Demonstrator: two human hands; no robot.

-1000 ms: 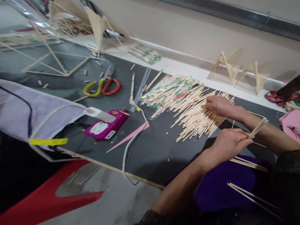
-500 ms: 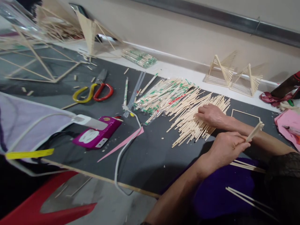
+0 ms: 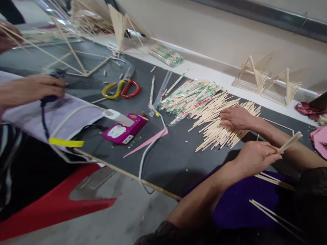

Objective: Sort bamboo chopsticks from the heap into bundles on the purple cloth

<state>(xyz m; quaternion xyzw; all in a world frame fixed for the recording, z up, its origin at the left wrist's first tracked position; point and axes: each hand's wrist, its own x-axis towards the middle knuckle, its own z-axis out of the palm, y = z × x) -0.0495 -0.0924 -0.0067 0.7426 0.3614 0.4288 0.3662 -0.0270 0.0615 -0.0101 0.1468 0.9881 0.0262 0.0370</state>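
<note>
Resting over the pile of bare sticks, the right hand in the head view lies lower and flatter than a moment ago, when its fingers were more curled. Its grip looks loosely spread; whether any stick is caught beneath the fingers, I cannot tell. The left hand has its grip closed, thumb against fingers, around a small bundle that tilts up to the right, much as before. The pile lies on the dark surface, beside the wrapped sticks, and more loose sticks lie over the purple cloth nearer the person.

Also new is a co-worker's hand at the left, around a dark object too blurred to name. It is well apart from the pile, so I judge that it leaves the stick handling undisturbed: the bundle stays held, and the right hand's flatter pose suggests feeling or sorting among the sticks.
</note>
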